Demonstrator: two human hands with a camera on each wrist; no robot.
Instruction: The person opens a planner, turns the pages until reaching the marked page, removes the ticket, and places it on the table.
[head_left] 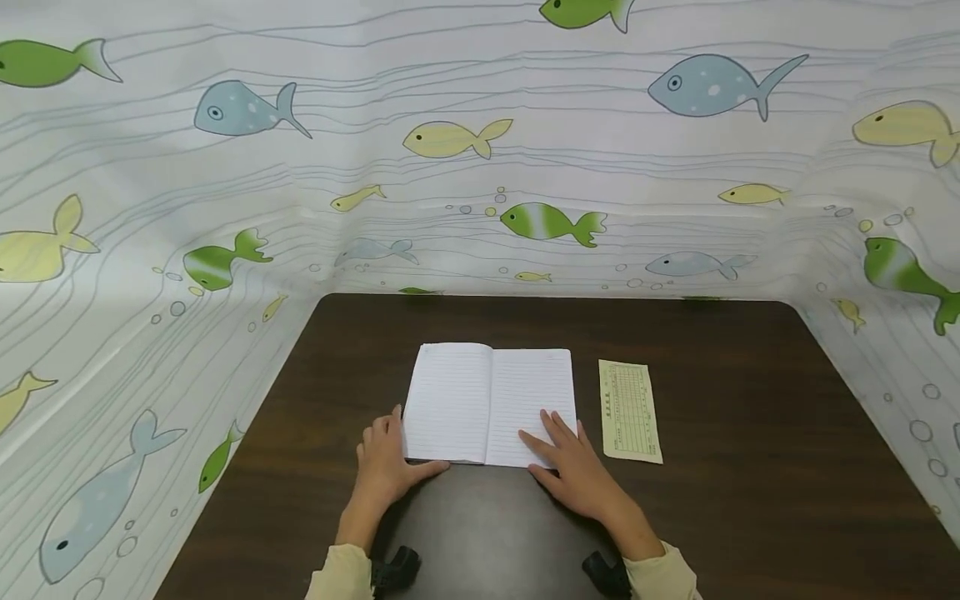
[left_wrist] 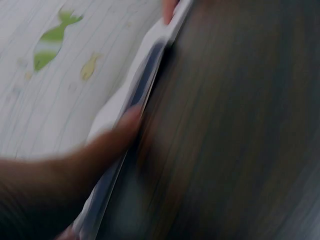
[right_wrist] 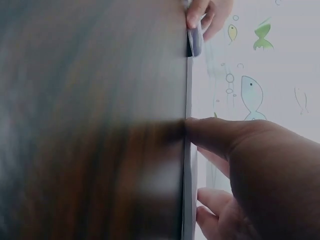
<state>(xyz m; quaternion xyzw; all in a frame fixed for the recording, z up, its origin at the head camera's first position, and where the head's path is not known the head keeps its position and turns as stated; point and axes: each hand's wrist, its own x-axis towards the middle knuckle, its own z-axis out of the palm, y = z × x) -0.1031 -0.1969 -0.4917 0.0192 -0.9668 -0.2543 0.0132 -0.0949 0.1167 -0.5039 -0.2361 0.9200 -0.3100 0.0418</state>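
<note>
An open notebook [head_left: 450, 396] with blank ruled pages lies on the dark wooden table. At its lower left corner my left hand [head_left: 386, 458] holds on, fingers along the left side and thumb along the bottom edge. The left wrist view shows that thumb [left_wrist: 127, 122] against the notebook's edge [left_wrist: 145, 80]. My right hand [head_left: 577, 471] rests on the lower right page with its fingers spread. Its thumb [right_wrist: 200, 130] touches the bottom edge in the right wrist view.
A yellow printed slip [head_left: 630, 412] with a grid lies to the right of the notebook. White fish-patterned sheeting [head_left: 450, 183] surrounds the back and sides of the table [head_left: 750, 467]. Dark straps [head_left: 397, 571] sit at both wrists, next to pale yellow sleeves.
</note>
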